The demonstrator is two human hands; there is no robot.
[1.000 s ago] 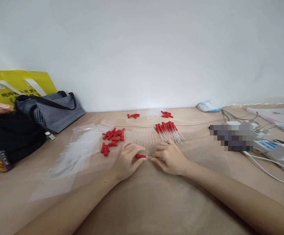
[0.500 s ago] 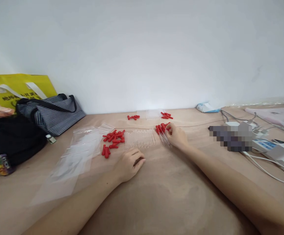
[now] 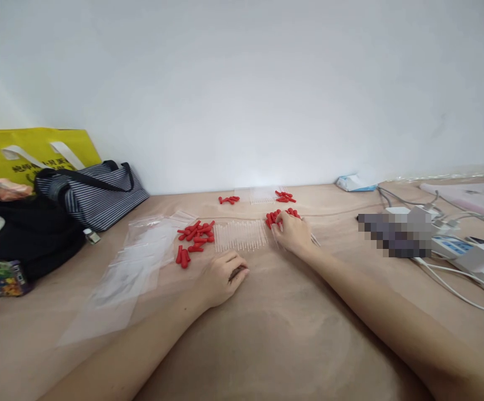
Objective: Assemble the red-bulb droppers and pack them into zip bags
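My right hand (image 3: 292, 231) rests on the row of assembled droppers with red bulbs (image 3: 275, 216), fingers curled over them; whether it still grips one is hidden. My left hand (image 3: 221, 277) lies loosely curled on the table near me, holding nothing visible. Between the hands lies a row of clear glass dropper tubes (image 3: 240, 236). Left of that sits a pile of loose red rubber bulbs (image 3: 194, 236). Farther back are a few more red bulbs (image 3: 228, 199) and another small red group (image 3: 284, 196).
Clear plastic bags (image 3: 137, 266) are spread at the left. A striped bag (image 3: 95, 192), a black bag (image 3: 20, 234) and a yellow bag (image 3: 24, 151) stand at the far left. White cables and power strips (image 3: 463, 248) crowd the right. The wall runs behind the table.
Both hands held one dropper together near me; my right hand then carried it away to the red-bulbed row and now rests there. My left hand stayed in place, empty.
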